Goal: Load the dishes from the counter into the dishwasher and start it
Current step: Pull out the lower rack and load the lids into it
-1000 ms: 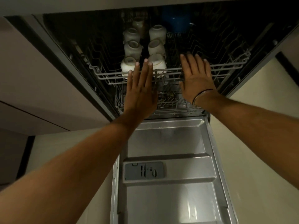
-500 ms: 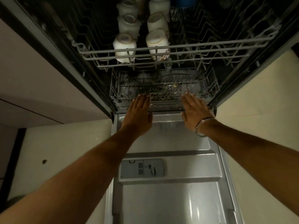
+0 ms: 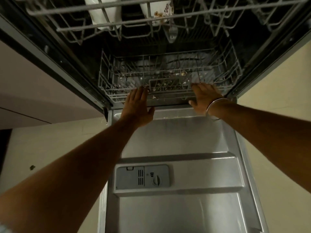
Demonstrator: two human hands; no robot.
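The dishwasher [image 3: 176, 140] stands open, its steel door dropped flat toward the camera, the inner panel dull grey with raised ribs and a few pale specks along its far edge. Set into the door near its left edge is a grey detergent dispenser [image 3: 142, 177] with a vented lid and a round knob.

The lower rack [image 3: 170, 76], a grey wire basket, sits inside the tub, its front edge just behind the door hinge. Its floor shows scattered pale bits among the tines; whether these are food scraps or small items is too blurred to tell.

The left hand [image 3: 137, 107] reaches to the front edge of the lower rack, left of the middle, fingers straight and held together, fingertips touching the wire rim, thumb spread out to the side over the door. The right hand [image 3: 202, 98] lies at the same front edge toward its right corner, fingers straight and close together against the rim, thumb pointing inward. Neither hand curls round the wire. A metal bangle [image 3: 212, 108] circles the right wrist.

Above, the upper rack [image 3: 151, 21] juts forward at the top of the view. Two white cups [image 3: 105, 15] sit in it near its front edge, the right one with a small flower pattern [image 3: 161, 10].

Pale floor [image 3: 277, 78] lies either side of the door, and a cabinet front [image 3: 33, 84] to the left
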